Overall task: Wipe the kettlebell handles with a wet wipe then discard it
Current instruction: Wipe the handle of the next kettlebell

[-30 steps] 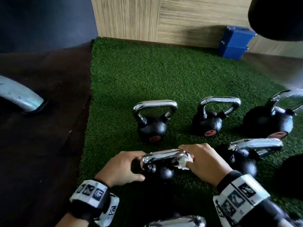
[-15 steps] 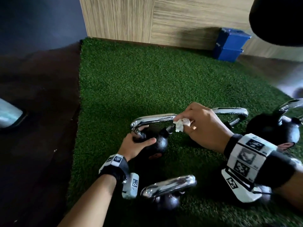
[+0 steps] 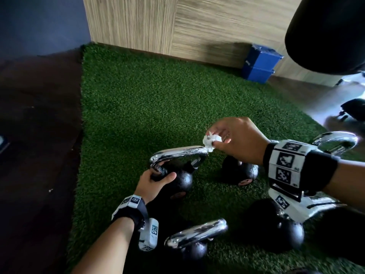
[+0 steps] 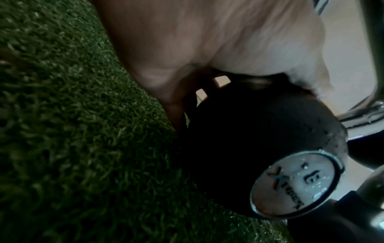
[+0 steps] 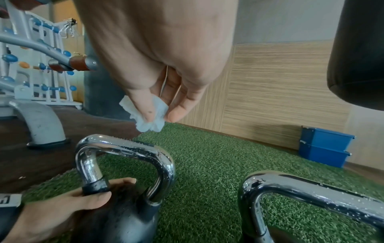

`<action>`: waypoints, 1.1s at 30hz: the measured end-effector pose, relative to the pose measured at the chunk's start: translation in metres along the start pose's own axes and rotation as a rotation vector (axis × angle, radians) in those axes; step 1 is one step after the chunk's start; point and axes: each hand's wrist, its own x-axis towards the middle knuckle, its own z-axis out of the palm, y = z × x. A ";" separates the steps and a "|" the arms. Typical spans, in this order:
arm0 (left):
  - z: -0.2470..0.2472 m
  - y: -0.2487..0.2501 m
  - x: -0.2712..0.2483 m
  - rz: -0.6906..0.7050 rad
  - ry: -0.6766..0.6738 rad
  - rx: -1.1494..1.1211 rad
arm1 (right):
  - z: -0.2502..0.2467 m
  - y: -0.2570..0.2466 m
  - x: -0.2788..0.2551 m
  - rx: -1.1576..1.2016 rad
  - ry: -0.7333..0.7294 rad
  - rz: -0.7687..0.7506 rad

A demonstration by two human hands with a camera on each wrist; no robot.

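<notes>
Several black kettlebells with chrome handles stand on green turf [image 3: 138, 99]. My left hand [image 3: 153, 181] grips the far-left kettlebell [image 3: 178, 180] at the base of its handle, thumb on the black ball [image 5: 116, 218]. Its chrome handle [image 3: 177, 154] [image 5: 129, 148] is beaded with droplets. My right hand [image 3: 233, 139] pinches a crumpled white wet wipe [image 3: 210, 141] [image 5: 148, 113], held just above the right end of that handle. In the left wrist view the ball [image 4: 259, 148] and its round badge [image 4: 295, 184] fill the frame below my palm.
A second kettlebell [image 3: 240, 172] sits under my right hand, its handle [image 5: 307, 194] near. Another [image 3: 195, 238] lies close to me, more at right [image 3: 335, 141]. Blue boxes [image 3: 259, 65] stand by the wood wall. A black punching bag [image 3: 331, 30] hangs at upper right. Dark floor lies left.
Both hands left the near kettlebell for the far-left one. The left hand took its handle base; the right hand with the wipe has now lifted slightly off the handle's right end.
</notes>
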 end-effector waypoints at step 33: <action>-0.016 0.019 0.000 -0.031 -0.181 0.324 | 0.052 0.014 0.008 0.030 -0.036 0.202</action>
